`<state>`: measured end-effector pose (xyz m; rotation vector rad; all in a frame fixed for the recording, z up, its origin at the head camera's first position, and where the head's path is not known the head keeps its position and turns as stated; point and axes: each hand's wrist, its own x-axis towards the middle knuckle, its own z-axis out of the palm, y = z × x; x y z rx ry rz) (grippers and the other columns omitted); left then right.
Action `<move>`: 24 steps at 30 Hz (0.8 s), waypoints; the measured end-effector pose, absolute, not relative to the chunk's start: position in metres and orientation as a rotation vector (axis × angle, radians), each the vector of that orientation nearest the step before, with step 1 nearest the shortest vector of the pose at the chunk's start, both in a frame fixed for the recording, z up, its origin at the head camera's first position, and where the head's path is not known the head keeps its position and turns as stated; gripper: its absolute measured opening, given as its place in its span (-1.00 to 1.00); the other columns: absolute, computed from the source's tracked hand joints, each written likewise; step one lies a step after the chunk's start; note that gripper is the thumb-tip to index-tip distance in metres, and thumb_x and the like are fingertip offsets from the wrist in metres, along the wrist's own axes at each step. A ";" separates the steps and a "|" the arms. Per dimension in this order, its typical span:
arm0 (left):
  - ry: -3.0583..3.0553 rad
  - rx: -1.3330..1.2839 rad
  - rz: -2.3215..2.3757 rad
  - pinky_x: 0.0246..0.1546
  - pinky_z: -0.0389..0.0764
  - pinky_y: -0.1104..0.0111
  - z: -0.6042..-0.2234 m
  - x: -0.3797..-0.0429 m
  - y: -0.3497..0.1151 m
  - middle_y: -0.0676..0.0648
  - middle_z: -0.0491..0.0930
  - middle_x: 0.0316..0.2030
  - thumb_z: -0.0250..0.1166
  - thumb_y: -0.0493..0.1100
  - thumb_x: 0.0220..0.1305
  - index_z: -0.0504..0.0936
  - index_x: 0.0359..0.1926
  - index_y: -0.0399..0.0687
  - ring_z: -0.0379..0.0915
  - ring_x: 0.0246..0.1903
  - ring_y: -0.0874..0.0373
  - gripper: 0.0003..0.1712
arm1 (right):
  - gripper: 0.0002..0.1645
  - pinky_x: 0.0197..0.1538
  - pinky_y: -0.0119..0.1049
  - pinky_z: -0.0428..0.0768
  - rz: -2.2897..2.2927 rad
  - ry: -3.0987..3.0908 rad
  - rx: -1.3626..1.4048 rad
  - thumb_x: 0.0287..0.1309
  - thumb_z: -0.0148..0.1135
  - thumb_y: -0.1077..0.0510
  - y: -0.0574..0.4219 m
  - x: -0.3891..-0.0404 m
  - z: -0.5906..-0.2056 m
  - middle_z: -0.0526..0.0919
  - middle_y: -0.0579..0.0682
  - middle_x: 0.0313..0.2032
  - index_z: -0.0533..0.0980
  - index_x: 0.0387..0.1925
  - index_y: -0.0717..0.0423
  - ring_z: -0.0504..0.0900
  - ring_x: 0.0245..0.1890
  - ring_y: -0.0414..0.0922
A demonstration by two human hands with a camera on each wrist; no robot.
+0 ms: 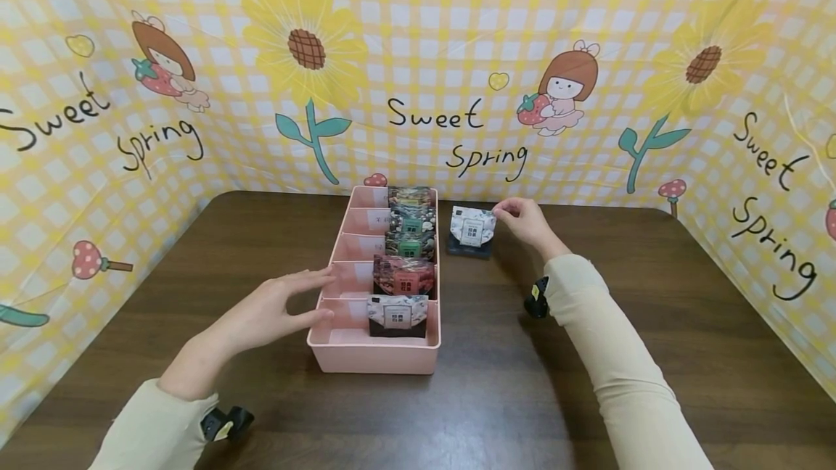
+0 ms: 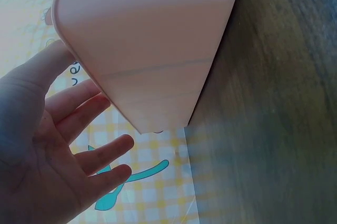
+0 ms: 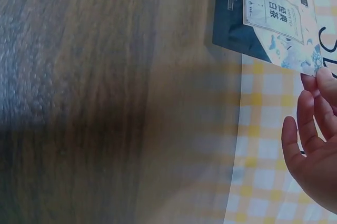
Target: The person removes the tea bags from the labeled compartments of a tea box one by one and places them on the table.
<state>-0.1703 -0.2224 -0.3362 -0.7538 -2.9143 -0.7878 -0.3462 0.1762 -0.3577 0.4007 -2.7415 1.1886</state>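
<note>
My right hand [image 1: 524,222] pinches the top right corner of a white and dark tea bag [image 1: 472,228] between thumb and fingertips. The sachet hangs upright just right of the pink divided box [image 1: 371,358]; its printed front shows in the right wrist view, white tea bag [image 3: 279,16]. My left hand [image 1: 271,314] rests on the box's left rim, fingers spread and fairly straight, the tips reaching over the edge. Inside the box, another white and dark tea bag [image 1: 398,316] stands in the front compartment, with red tea bags [image 1: 403,275] behind it.
Green-labelled tea bags [image 1: 410,245] and other dark sachets [image 1: 411,222] fill compartments farther back. The box stands on a brown wooden table [image 1: 496,397]. A yellow checked cloth [image 1: 418,35] with flower prints surrounds the table at the back and sides.
</note>
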 end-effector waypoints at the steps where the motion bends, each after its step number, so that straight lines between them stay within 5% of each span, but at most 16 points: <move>1: -2.915 -0.753 -0.785 0.23 0.31 -0.07 -0.336 -0.170 -0.222 -0.16 0.43 0.23 0.30 0.08 0.16 0.43 0.23 -0.12 0.27 0.28 -0.18 -0.33 | -0.74 -0.26 -0.41 0.40 1.180 -2.743 0.395 0.28 0.09 0.20 0.176 -0.347 -0.358 0.64 0.29 -0.22 0.56 -0.22 0.36 0.47 -0.33 -0.11; 8: -2.907 -0.759 -0.790 0.21 0.32 -0.09 -0.335 -0.169 -0.223 -0.16 0.44 0.22 0.28 0.08 0.17 0.43 0.23 -0.12 0.27 0.27 -0.21 -0.34 | -0.76 -0.23 -0.35 0.46 1.137 -2.753 0.327 0.26 0.12 0.17 0.172 -0.347 -0.362 0.67 0.23 -0.20 0.59 -0.23 0.29 0.58 -0.22 0.01; 24: -2.908 -0.744 -0.786 0.22 0.33 -0.07 -0.337 -0.170 -0.222 -0.17 0.44 0.22 0.29 0.09 0.16 0.44 0.23 -0.13 0.28 0.27 -0.19 -0.33 | -0.77 -0.24 -0.25 0.49 1.025 -2.810 0.220 0.25 0.12 0.18 0.167 -0.352 -0.365 0.67 0.22 -0.28 0.60 -0.23 0.27 0.56 -0.31 0.02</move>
